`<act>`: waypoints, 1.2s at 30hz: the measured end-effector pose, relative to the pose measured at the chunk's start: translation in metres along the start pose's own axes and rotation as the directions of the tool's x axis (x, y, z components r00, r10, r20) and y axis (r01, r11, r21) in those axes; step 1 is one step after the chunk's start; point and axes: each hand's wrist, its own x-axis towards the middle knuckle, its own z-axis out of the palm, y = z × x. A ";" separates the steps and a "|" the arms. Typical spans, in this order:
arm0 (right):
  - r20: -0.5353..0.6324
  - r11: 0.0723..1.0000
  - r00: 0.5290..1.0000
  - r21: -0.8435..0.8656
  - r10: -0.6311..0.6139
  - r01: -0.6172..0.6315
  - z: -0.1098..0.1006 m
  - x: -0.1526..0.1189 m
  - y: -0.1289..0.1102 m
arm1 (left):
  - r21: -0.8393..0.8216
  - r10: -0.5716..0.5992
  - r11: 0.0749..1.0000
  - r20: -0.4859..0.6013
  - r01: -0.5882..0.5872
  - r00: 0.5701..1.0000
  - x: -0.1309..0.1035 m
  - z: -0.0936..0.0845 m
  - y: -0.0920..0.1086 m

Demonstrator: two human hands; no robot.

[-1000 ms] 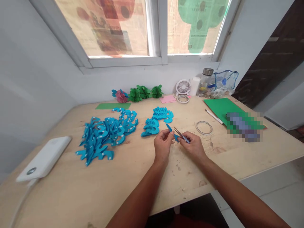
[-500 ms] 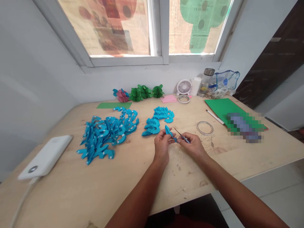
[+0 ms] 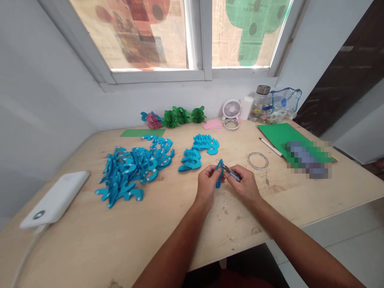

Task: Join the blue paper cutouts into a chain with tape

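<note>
My left hand (image 3: 207, 184) pinches a folded blue paper piece (image 3: 219, 182), held upright just above the table. In my right hand (image 3: 244, 184) is a slim pointed tool with a grey-blue handle (image 3: 235, 174); its dark tip meets the top of the paper. Whether it is a knife or tweezers I cannot tell. Two small clusters of blue paper pieces, a nearer one (image 3: 191, 161) and a farther one (image 3: 206, 143), lie just beyond my hands. Further left spreads a large heap of curved blue paper pieces (image 3: 132, 168) with small white squares on them.
Right of my hands lie a tape roll (image 3: 258, 161), a white pen (image 3: 270, 147) and green sheets (image 3: 274, 134). Green paper shapes (image 3: 183, 115), a small fan (image 3: 232, 109) and a glass bottle (image 3: 259, 104) line the wall. A white power bank (image 3: 57, 198) sits left.
The blue paper piece has been turned more upright in my left hand. The tool's tip has come in against its top edge. The view has shifted slightly.
</note>
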 end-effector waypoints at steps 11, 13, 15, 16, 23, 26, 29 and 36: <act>0.021 0.999 1.000 0.036 0.022 -0.022 0.001 0.001 0.008 | 0.025 0.001 1.000 0.026 -0.002 1.000 0.000 0.000 0.002; 0.021 1.000 1.000 -0.018 -0.015 0.016 0.000 0.001 0.007 | 0.000 -0.039 0.999 0.054 0.039 0.998 0.002 -0.003 0.003; 0.015 0.997 0.999 -0.061 -0.042 0.042 -0.001 0.001 0.006 | -0.033 -0.091 0.995 0.091 0.094 0.992 0.003 -0.006 0.004; 0.011 0.996 0.999 -0.073 -0.048 0.049 -0.001 0.001 0.006 | -0.047 -0.109 0.992 0.105 0.114 0.989 0.003 -0.007 0.004; 0.025 0.994 0.997 0.080 0.076 -0.077 -0.001 0.003 0.007 | 0.046 -0.005 0.999 0.006 0.005 1.000 0.000 -0.005 0.006; 0.073 0.954 0.981 0.232 0.178 -0.190 -0.001 0.006 0.007 | 0.158 0.128 0.980 -0.038 -0.121 0.991 -0.003 -0.003 0.009; 0.165 0.873 0.961 0.406 0.221 -0.271 -0.002 0.008 0.005 | 0.227 0.193 0.956 -0.001 -0.188 0.981 -0.005 -0.003 0.012; 0.333 0.660 0.888 0.595 0.316 -0.458 -0.006 0.007 0.001 | 0.271 0.159 0.945 0.113 -0.184 0.981 -0.004 -0.004 0.010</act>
